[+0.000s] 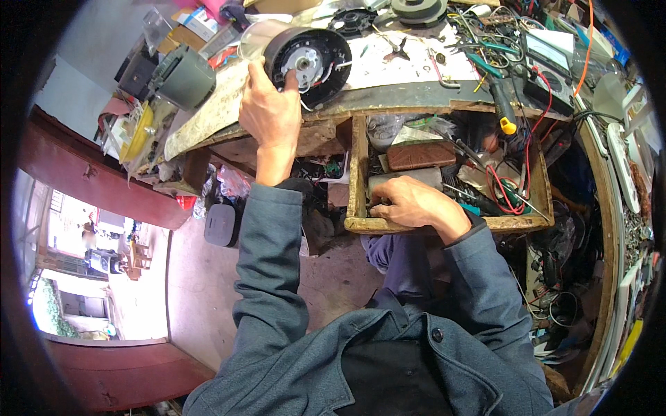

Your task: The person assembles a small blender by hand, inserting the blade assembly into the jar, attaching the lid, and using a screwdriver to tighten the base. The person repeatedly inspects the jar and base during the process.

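My left hand (272, 107) grips a black round appliance housing (340, 52) at the bench's front edge, thumb against the metal disc (304, 64) inside it. The housing is tipped so its open inside faces me, and a loose white wire hangs at its rim. My right hand (409, 200) reaches into the open wooden drawer (451, 223), just behind its front board at the left. Its fingers are curled, and whatever they hold, if anything, is hidden. Beside that hand lie a brown flat case (422, 156), metal tools and a red wire coil (505, 191).
On the bench lie a yellow-and-black screwdriver (505, 111), green-handled pliers (484, 65), a hex key (444, 75) and a multimeter (549, 66). A dark green container (184, 78) stands at left. The drawer juts out over my legs. An orange cord (588, 41) hangs at right.
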{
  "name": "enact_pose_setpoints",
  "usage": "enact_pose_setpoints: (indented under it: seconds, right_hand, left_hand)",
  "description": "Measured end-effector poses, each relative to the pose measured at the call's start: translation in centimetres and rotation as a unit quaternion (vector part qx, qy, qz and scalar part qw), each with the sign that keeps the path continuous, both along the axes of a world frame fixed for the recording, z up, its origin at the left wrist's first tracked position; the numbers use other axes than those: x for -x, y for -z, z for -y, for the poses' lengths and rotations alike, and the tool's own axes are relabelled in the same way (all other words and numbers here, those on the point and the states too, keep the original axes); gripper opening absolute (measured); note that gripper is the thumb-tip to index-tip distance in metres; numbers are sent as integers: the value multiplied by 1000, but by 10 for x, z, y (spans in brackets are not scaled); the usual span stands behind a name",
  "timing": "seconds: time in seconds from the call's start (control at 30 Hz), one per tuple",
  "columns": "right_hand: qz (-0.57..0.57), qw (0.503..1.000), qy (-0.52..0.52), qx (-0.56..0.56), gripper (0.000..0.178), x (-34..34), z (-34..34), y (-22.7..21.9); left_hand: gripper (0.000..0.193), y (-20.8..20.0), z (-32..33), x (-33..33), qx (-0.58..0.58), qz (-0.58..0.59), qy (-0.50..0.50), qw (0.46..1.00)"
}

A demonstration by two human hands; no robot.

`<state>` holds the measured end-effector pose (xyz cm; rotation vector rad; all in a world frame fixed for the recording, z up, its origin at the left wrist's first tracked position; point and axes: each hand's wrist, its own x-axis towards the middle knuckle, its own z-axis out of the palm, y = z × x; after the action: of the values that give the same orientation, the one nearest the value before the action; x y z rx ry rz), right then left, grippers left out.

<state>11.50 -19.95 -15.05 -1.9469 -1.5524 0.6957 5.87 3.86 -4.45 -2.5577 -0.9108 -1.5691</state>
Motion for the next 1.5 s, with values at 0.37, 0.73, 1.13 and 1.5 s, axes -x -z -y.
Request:
enact_pose_setpoints:
  seconds: [0.37, 0.73, 1.13, 1.5]
  right_hand:
    - [-4, 1000, 2, -14, 38, -1, -1, 6]
    - [-15, 1000, 7, -14, 35, 1, 0, 3]
    - [-11, 1000, 13, -17, 35, 2, 2, 1]
    - [-12, 1000, 11, -6, 35, 3, 2, -2]
  left_hand:
    - [63, -2, -12, -5, -65, -1, 51, 997]
    - [55, -9, -3, -14, -26, 5, 34, 999]
    - [55, -4, -7, -22, -34, 56, 53, 996]
    - [53, -8, -6, -22, -74, 26, 15, 997]
